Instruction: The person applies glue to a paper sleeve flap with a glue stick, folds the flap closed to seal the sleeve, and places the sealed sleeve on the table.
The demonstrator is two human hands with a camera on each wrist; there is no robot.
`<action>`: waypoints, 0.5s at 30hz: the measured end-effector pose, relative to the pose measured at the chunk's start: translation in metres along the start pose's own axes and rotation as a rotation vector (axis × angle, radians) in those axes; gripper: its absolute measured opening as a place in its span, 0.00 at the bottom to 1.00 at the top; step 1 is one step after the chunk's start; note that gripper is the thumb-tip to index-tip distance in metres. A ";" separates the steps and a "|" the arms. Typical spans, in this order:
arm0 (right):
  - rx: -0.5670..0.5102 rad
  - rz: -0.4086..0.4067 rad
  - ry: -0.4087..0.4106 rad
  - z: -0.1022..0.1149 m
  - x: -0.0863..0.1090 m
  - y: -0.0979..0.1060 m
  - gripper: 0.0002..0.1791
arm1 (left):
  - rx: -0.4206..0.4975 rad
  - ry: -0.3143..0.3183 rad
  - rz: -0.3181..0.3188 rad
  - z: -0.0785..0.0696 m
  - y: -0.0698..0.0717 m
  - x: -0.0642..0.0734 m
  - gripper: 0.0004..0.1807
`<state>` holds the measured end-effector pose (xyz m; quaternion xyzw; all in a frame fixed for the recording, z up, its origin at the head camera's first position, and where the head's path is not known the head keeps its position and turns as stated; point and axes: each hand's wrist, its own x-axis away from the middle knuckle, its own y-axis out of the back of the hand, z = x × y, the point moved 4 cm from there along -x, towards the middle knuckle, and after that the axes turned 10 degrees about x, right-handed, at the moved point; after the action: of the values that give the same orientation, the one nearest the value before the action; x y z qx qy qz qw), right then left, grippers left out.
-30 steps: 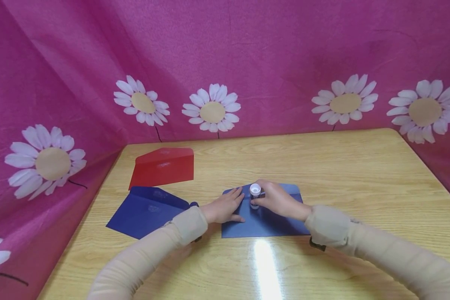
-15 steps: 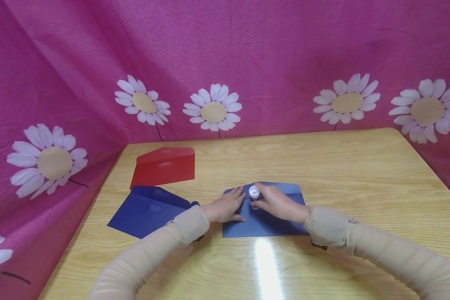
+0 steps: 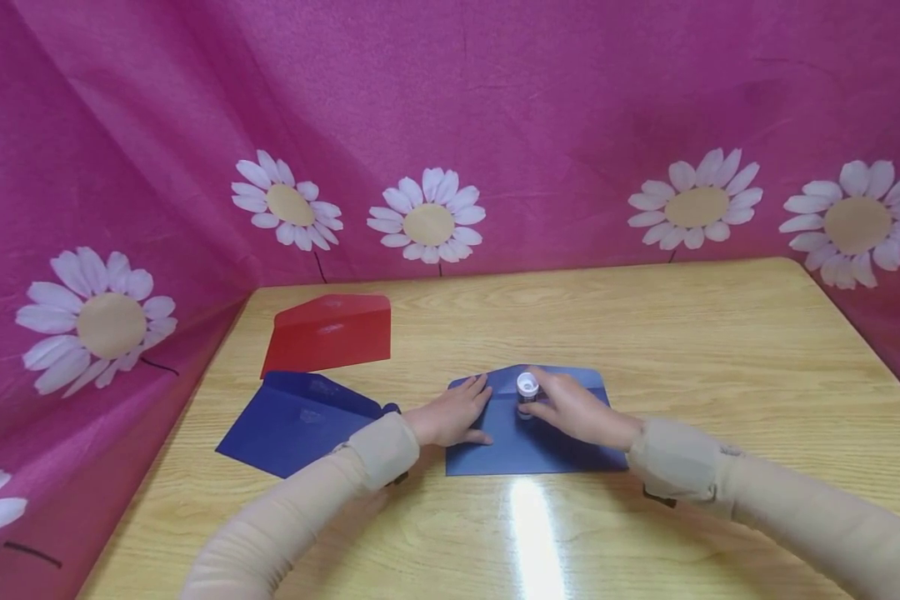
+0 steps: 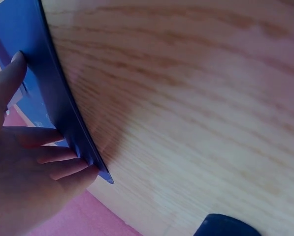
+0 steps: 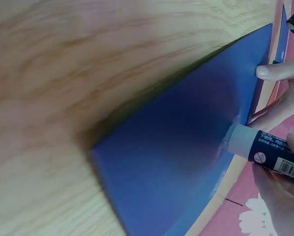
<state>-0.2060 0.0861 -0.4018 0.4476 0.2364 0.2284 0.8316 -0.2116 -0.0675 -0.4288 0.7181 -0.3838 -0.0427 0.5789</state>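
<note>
A blue envelope [image 3: 495,454] lies on the table with its flap opened away from me. My left hand [image 3: 453,414] rests on its left part, fingers spread and thumb apart. In the left wrist view, the fingers of the left hand [image 4: 43,167] lie along the envelope's edge [image 4: 63,93]. My right hand [image 3: 573,408] grips a glue stick [image 3: 527,395] upright, white base up. In the right wrist view, the pale end of the glue stick [image 5: 272,150] meets the envelope [image 5: 171,128] near the flap fold, where a faint whitish smear shows.
A dark blue envelope [image 3: 285,429] with its flap open lies left of my left hand, partly under the forearm. Behind it is a red envelope [image 3: 333,337], flap also open. A small dark round thing [image 3: 388,408] shows beside the left wrist. A pink flowered cloth [image 3: 540,125] borders the wooden table [image 3: 705,333].
My right hand has shifted the glue stick a little to the right along the envelope. The left hand stays in place.
</note>
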 end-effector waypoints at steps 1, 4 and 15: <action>0.008 -0.005 -0.004 -0.001 0.001 0.001 0.13 | 0.000 0.000 0.000 0.000 0.000 0.000 0.42; 0.021 -0.022 -0.002 -0.006 0.005 0.003 0.12 | 0.003 0.002 0.001 0.000 0.000 0.000 0.42; -0.020 -0.144 0.063 -0.023 0.017 0.010 0.09 | 0.004 -0.031 -0.021 0.003 -0.003 0.001 0.41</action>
<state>-0.2081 0.1155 -0.4076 0.4136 0.2918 0.1846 0.8424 -0.2109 -0.0705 -0.4315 0.7226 -0.3854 -0.0593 0.5709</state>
